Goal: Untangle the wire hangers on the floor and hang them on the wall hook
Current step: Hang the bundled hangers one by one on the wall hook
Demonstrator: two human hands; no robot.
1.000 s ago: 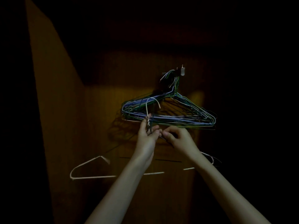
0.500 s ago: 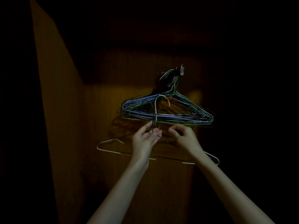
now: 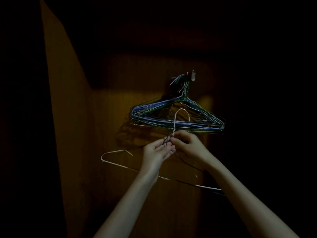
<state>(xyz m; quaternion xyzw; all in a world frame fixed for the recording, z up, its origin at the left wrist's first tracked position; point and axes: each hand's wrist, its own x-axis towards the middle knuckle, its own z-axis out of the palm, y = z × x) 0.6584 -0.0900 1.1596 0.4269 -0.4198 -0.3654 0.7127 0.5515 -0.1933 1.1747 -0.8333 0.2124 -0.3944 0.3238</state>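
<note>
Pinching white hanger neck between both hands, apparently below hung bundle.

hung hangers crowding wall hook, bare wall leftward

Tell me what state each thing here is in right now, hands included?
Wall hook: loaded, holding a bundle of hangers.
Hung hangers: hanging together from the wall hook, overlapping.
White hanger: off the wall hook, held below the bundle, hook end up, tilted.
Dark hanger: held alongside the white hanger, hard to make out.
Left hand: palm up, fingers around the hanger necks.
Right hand: fingers curled, pinching the white hanger's neck.
</note>
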